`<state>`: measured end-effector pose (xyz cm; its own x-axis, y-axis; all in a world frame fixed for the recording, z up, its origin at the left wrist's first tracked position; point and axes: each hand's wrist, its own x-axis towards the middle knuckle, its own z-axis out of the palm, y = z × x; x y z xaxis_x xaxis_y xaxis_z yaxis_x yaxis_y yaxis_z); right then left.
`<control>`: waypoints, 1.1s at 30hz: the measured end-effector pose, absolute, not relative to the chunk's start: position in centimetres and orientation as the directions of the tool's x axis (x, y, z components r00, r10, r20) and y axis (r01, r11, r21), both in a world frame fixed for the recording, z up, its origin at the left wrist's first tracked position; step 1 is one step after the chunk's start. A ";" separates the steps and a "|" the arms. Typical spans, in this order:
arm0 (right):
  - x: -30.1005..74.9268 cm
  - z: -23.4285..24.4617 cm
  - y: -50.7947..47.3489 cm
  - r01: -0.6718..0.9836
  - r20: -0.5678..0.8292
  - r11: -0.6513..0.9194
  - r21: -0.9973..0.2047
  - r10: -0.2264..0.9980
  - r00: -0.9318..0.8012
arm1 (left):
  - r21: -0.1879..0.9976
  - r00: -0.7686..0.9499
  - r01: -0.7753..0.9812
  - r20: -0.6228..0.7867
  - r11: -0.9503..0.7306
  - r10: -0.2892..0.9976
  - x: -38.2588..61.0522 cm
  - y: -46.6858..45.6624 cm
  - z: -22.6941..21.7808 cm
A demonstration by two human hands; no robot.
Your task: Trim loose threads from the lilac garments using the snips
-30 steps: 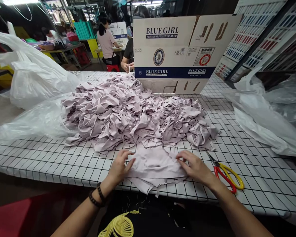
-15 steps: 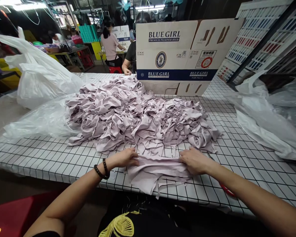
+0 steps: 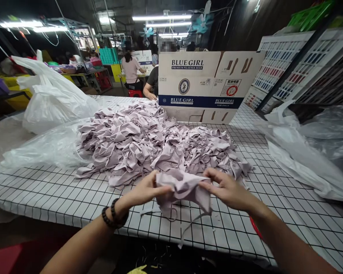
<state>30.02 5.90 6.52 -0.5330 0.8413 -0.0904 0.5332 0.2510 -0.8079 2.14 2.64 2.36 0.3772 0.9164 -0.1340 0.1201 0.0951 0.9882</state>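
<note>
My left hand (image 3: 144,190) and my right hand (image 3: 225,188) both pinch one pale lilac fabric piece (image 3: 185,188) and hold it lifted a little above the checked table (image 3: 60,190). Thin straps hang down from the piece. My left wrist wears a dark bead bracelet. Just beyond the hands lies a big heap of the same lilac fabric pieces (image 3: 148,140).
A Blue Girl cardboard box (image 3: 205,85) stands behind the heap. White plastic bags lie at the left (image 3: 51,99) and right (image 3: 303,152). A red scissors handle (image 3: 255,228) peeks out under my right forearm. People work at tables in the background (image 3: 131,68).
Both hands have picked the lilac piece up off the table's front edge, where they were flattening and folding it. The camera has tilted upward.
</note>
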 end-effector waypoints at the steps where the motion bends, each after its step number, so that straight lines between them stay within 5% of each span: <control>1: 28.5 7.6 5.7 0.463 -0.023 0.309 -0.831 0.812 -0.583 | 0.995 0.431 0.070 -0.099 0.076 0.897 3.7 2.6 3.2; 4: 24.9 9.0 6.1 0.134 0.260 0.360 -0.923 0.842 -0.472 | 0.989 0.294 -0.126 0.114 -0.080 0.949 7.4 3.3 5.8; 6: 23.2 8.1 6.1 -0.116 0.228 0.197 -0.973 0.882 -0.413 | 0.948 0.122 -0.281 0.191 -0.151 0.974 8.3 4.4 7.3; 8: 22.0 5.9 5.3 -0.219 0.073 -0.072 -0.973 0.805 -0.588 | 0.895 -0.048 -0.379 0.235 -0.236 0.971 7.7 5.7 8.6; 12: 22.3 1.0 2.5 -0.196 -0.044 -0.313 -0.929 0.620 -0.784 | 0.848 -0.302 -0.352 0.298 -0.397 0.905 3.7 7.9 9.4; 17: 27.1 0.4 3.2 0.048 -0.314 -0.329 -0.943 0.833 -0.457 | 0.899 -0.460 -0.190 0.274 -0.395 0.845 -0.7 7.4 7.8; 20: 26.3 2.3 4.7 0.087 -0.283 -0.269 -0.959 0.916 -0.285 | 0.939 -0.188 0.009 0.339 -0.343 0.922 0.1 5.5 6.7; 23: 22.1 3.1 4.9 0.012 -0.229 -0.250 -0.968 0.864 -0.448 | 0.962 0.185 0.085 0.242 -0.261 0.952 2.3 3.6 5.8; 26: 18.2 2.2 5.0 0.049 -0.243 -0.278 -0.959 0.725 -0.644 | 0.977 0.233 0.089 0.167 -0.192 0.958 2.4 2.3 4.3; 29: 15.9 2.3 7.1 0.126 -0.372 -0.401 -0.907 0.625 -0.687 | 0.993 0.089 0.043 0.103 -0.107 0.991 -0.5 1.4 1.9; 31: 14.2 4.3 10.5 0.179 -0.414 -0.393 -0.902 0.668 -0.619 | 0.998 -0.121 0.043 0.057 -0.053 0.991 -3.0 0.8 0.3; 33: 11.6 8.1 15.6 0.157 -0.290 -0.244 -0.957 0.780 -0.555 | 1.000 -0.242 -0.005 -0.020 0.019 0.970 -4.9 0.3 -0.9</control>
<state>11.61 15.59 8.13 -0.5546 0.7800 -0.2899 0.1565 -0.2445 -0.9569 -4.93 0.30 -0.89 -0.2417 0.9701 -0.0195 -0.0047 0.0190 0.9998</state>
